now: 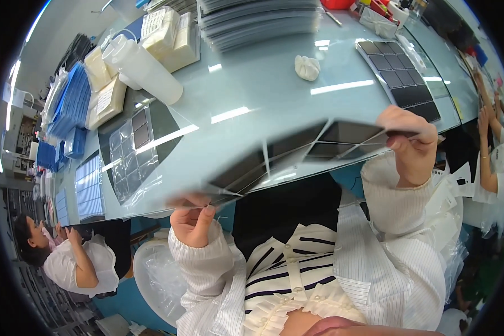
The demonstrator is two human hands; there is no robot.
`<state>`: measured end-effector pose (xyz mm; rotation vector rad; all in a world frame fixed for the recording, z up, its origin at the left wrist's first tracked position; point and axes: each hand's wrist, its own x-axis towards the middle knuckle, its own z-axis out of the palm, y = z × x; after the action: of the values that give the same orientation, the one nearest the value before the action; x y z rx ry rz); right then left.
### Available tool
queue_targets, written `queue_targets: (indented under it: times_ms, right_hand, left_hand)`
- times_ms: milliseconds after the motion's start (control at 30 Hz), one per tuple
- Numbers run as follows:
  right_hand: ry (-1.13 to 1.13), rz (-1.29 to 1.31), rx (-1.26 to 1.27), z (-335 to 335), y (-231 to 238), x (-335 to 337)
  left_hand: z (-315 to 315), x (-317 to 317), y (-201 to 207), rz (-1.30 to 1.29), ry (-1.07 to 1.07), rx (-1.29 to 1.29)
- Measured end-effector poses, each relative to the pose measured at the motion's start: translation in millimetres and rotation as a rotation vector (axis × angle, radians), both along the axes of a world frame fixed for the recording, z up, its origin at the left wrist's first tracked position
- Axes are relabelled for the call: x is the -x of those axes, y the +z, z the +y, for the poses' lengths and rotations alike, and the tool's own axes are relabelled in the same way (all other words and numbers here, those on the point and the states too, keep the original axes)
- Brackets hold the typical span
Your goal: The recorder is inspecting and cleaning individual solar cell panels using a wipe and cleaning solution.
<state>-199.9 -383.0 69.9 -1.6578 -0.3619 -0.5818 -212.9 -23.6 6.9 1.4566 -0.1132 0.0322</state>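
Note:
A thin, see-through sheet with dark rectangular panels (291,143) spans between my hands, above the near edge of the table. It is smeared by motion and slants up to the right. My left hand (193,224) pinches its lower left end between thumb and fingers; the fingertips are blurred. At the other end, my right hand (413,145) is closed on the upper right corner. To the left, a clear compartment tray (130,159) lies on a dark sheet, with dark panels in its upper right pockets. Beyond my right hand is another tray full of dark panels (387,64).
A tall stack of clear trays (257,25) stands at the back. A white plastic bottle (148,73) leans beside cream wrapped packs (105,103) and blue trays (71,106). A crumpled white cloth (307,68) lies mid-table. Other people work at far left and right.

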Motion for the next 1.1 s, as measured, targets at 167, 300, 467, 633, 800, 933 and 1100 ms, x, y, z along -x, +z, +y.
queue_targets:
  times_ms: [167, 300, 467, 633, 800, 933, 1100]
  right_hand:
    - [0.337, -0.242, 0.346, -9.1, 33.6, -16.4]
    - [0.212, -0.343, 0.728, 0.7, 38.6, -16.9]
    - [-0.058, -0.636, 0.766, 11.5, 7.8, -24.2]
    - [-0.082, -0.722, 0.633, 19.2, -6.9, -19.1]
    - [-0.024, -0.713, 0.272, 34.6, -21.9, -16.0]
    - [0.054, -0.543, 0.239, 37.2, -32.2, -11.1]
    - [-0.239, 0.014, 0.068, 52.9, -38.7, -3.3]
  left_hand:
    - [34.9, -20.3, -2.2, -0.468, -0.173, -0.22]
    - [29.9, -21.2, 13.9, -0.666, -0.043, -0.59]
    - [10.2, -20.7, 17.4, -0.745, -0.311, -0.713]
    - [-9.0, -14.4, 12.4, -0.5, -0.28, -0.49]
    - [-21.7, -25.1, 2.2, -0.439, -0.199, -0.199]
    - [-35.4, -2.4, 14.4, -0.199, -0.117, -0.088]
    - [-39.9, 6.5, 10.1, -0.138, 0.077, -0.103]
